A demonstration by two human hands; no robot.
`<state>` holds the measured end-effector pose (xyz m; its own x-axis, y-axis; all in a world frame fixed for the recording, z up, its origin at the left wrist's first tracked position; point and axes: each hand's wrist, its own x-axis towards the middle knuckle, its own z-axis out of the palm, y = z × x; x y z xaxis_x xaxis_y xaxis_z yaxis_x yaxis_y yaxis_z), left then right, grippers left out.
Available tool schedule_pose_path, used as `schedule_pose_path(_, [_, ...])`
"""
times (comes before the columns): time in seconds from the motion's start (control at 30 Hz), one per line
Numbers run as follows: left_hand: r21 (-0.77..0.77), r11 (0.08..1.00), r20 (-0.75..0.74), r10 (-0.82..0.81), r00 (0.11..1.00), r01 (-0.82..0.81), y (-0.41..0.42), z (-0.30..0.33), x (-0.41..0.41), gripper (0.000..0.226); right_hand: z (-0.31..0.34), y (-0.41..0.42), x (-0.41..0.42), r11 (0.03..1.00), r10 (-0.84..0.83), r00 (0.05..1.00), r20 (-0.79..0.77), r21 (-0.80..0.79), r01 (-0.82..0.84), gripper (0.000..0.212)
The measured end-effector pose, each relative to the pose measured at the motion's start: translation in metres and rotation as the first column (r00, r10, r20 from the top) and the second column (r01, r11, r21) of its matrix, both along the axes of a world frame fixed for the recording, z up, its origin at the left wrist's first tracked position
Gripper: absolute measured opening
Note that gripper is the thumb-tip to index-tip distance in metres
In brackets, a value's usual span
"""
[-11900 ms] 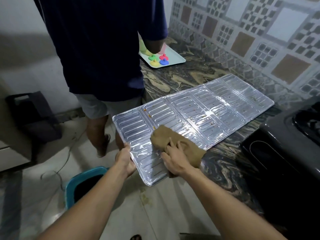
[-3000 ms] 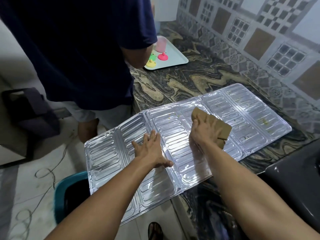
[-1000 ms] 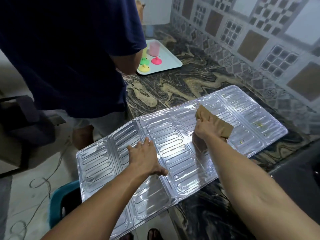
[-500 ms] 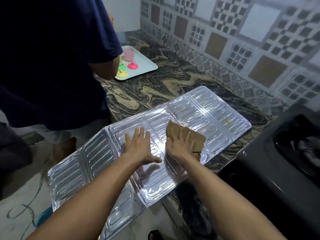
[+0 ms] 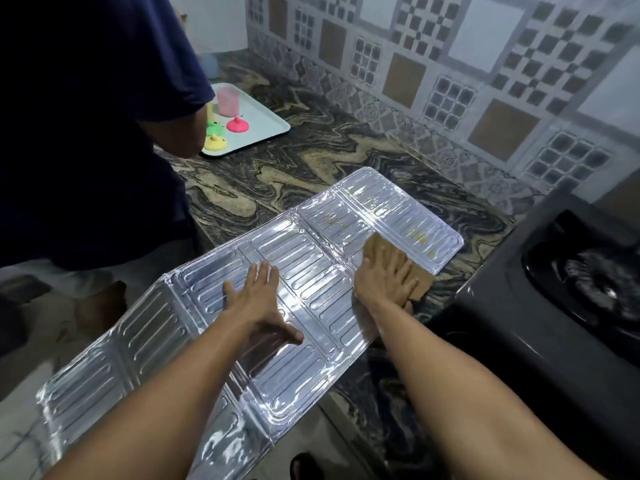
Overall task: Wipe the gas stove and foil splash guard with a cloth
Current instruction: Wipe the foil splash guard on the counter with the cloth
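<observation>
From the head camera, the foil splash guard [image 5: 304, 271] lies flat and unfolded across the front edge of the marbled bench [image 5: 311, 150], its right-hand panels resting on the bench top and its left-hand panels hanging out past the front edge over the floor, sagging a little at the folds. The left hand [image 5: 258, 301] presses palm down on a middle panel, fingers straight and spread, grasping nothing. The right hand [image 5: 384, 280] lies flat on a brown cloth [image 5: 420, 284], fingers straight and pressing it onto the guard near that panel's front edge; part of the cloth pokes out beyond the guard onto the bench. Yellowish smears [image 5: 417, 233] mark the two panels nearest the right end, just beyond the cloth. The black gas stove [image 5: 540, 313] sits at the right edge of the bench, just beside the guard's right end, with a burner [image 5: 602, 278] showing in its dark top. Toward the back left corner of the bench a pale tray [image 5: 266, 133] holds a pink cup [image 5: 228, 103] and small pink, green and yellow pieces. A second person in a dark blue shirt [image 5: 86, 133] stands at the left of the bench, partly covering the tray. A patterned tile wall [image 5: 450, 71] runs along the back edge
</observation>
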<state>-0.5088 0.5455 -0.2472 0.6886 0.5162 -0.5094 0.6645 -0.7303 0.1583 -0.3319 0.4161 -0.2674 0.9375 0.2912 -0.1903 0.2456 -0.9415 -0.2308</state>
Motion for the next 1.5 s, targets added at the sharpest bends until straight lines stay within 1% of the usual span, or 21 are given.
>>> schedule_pose_path(0.03, [0.009, 1.000, -0.009, -0.005, 1.000, 0.005, -0.001, 0.001, 0.000, 0.155, 0.002, 0.002, 0.001, 1.000, -0.021, 1.000, -0.006, -0.021, 0.021, 0.059])
schedule_pose_path(0.1, [0.057, 0.998, -0.057, -0.015, 0.998, 0.019, -0.001, 0.010, 0.006, 0.151, 0.002, 0.007, -0.006, 0.998, 0.034, 0.999, -0.006, -0.056, -0.035, 0.060])
schedule_pose_path(0.17, [0.139, 0.990, -0.076, 0.001, 0.997, 0.010, 0.003, 0.026, 0.017, 0.130, -0.002, 0.006, -0.014, 0.989, 0.140, 0.990, 0.026, -0.052, -0.138, 0.059])
schedule_pose_path(0.23, [0.238, 0.971, -0.011, 0.009, 1.000, -0.006, 0.010, 0.039, 0.031, 0.103, -0.006, 0.005, -0.015, 0.981, 0.192, 0.980, 0.045, -0.033, -0.191, 0.058])
schedule_pose_path(0.27, [0.279, 0.960, 0.034, -0.007, 0.999, -0.002, 0.014, 0.041, 0.038, 0.100, -0.008, 0.004, -0.014, 0.982, 0.189, 0.981, 0.042, -0.026, -0.188, 0.058])
schedule_pose_path(0.3, [0.292, 0.956, 0.071, -0.035, 0.997, 0.013, 0.018, 0.039, 0.044, 0.104, -0.008, 0.004, -0.013, 0.983, 0.183, 0.982, 0.037, -0.023, -0.182, 0.057])
schedule_pose_path(0.37, [0.231, 0.971, 0.090, -0.086, 0.992, 0.064, 0.025, 0.030, 0.058, 0.122, -0.009, 0.003, -0.015, 0.982, 0.188, 0.981, 0.040, -0.023, -0.187, 0.057])
schedule_pose_path(0.47, [0.079, 0.995, -0.003, -0.055, 0.998, 0.055, 0.035, 0.021, 0.070, 0.143, -0.011, 0.003, -0.012, 0.984, 0.175, 0.983, 0.051, -0.019, -0.175, 0.056])
schedule_pose_path(0.53, [0.029, 0.999, -0.051, -0.036, 0.998, 0.038, 0.040, 0.020, 0.073, 0.146, -0.011, 0.006, -0.002, 0.996, 0.090, 0.995, 0.045, -0.025, -0.089, 0.056])
schedule_pose_path(0.63, [-0.023, 1.000, -0.056, -0.019, 0.998, 0.018, 0.039, 0.020, 0.073, 0.145, -0.003, 0.019, 0.020, 0.996, -0.080, 0.997, -0.020, -0.042, 0.079, 0.058])
schedule_pose_path(0.7, [-0.026, 1.000, -0.047, -0.005, 0.999, 0.004, 0.039, 0.019, 0.073, 0.144, 0.001, 0.030, 0.025, 0.993, -0.092, 0.996, -0.003, -0.070, 0.092, 0.058])
schedule_pose_path(0.73, [-0.029, 1.000, -0.039, -0.002, 0.999, 0.001, 0.039, 0.018, 0.074, 0.144, 0.001, 0.037, 0.023, 0.995, -0.055, 0.998, 0.012, -0.079, 0.056, 0.057])
schedule_pose_path(0.8, [-0.026, 1.000, -0.027, 0.003, 1.000, -0.003, 0.040, 0.015, 0.074, 0.145, 0.000, 0.050, 0.014, 0.992, 0.107, 0.994, 0.037, -0.068, -0.105, 0.057])
schedule_pose_path(0.9, [-0.025, 1.000, -0.044, 0.001, 0.999, -0.002, 0.041, 0.014, 0.076, 0.146, -0.005, 0.060, 0.003, 0.925, 0.379, 0.923, 0.063, -0.025, -0.378, 0.055])
schedule_pose_path(0.97, [-0.018, 1.000, -0.061, 0.000, 0.998, -0.001, 0.041, 0.012, 0.076, 0.146, -0.006, 0.067, 0.014, 0.886, 0.465, 0.884, 0.060, -0.021, -0.464, 0.054])
schedule_pose_path(1.03, [-0.013, 1.000, -0.065, 0.004, 0.998, -0.004, 0.043, 0.011, 0.076, 0.146, -0.005, 0.077, 0.033, 0.873, 0.488, 0.872, 0.045, -0.011, -0.488, 0.054])
schedule_pose_path(1.2, [-0.018, 1.000, -0.047, 0.010, 0.999, -0.011, 0.043, 0.010, 0.076, 0.145, 0.001, 0.104, 0.059, 0.905, 0.424, 0.905, -0.032, -0.033, -0.425, 0.056])
schedule_pose_path(1.23, [-0.019, 1.000, -0.043, 0.014, 0.999, -0.015, 0.043, 0.011, 0.076, 0.145, 0.002, 0.104, 0.054, 0.888, 0.458, 0.888, -0.031, -0.033, -0.459, 0.056])
schedule_pose_path(1.37, [-0.014, 1.000, -0.048, 0.025, 0.999, -0.025, 0.042, 0.012, 0.078, 0.146, 0.002, 0.091, 0.026, 0.754, 0.657, 0.752, 0.060, -0.045, -0.655, 0.054])
schedule_pose_path(1.43, [-0.015, 0.999, -0.049, 0.030, 0.998, -0.031, 0.042, 0.011, 0.078, 0.146, 0.001, 0.095, 0.032, 0.738, 0.675, 0.735, 0.069, -0.049, -0.673, 0.053])
schedule_pose_path(1.5, [-0.022, 0.999, -0.050, 0.027, 0.998, -0.029, 0.042, 0.010, 0.077, 0.146, -0.001, 0.106, 0.048, 0.748, 0.664, 0.747, 0.028, -0.039, -0.663, 0.053])
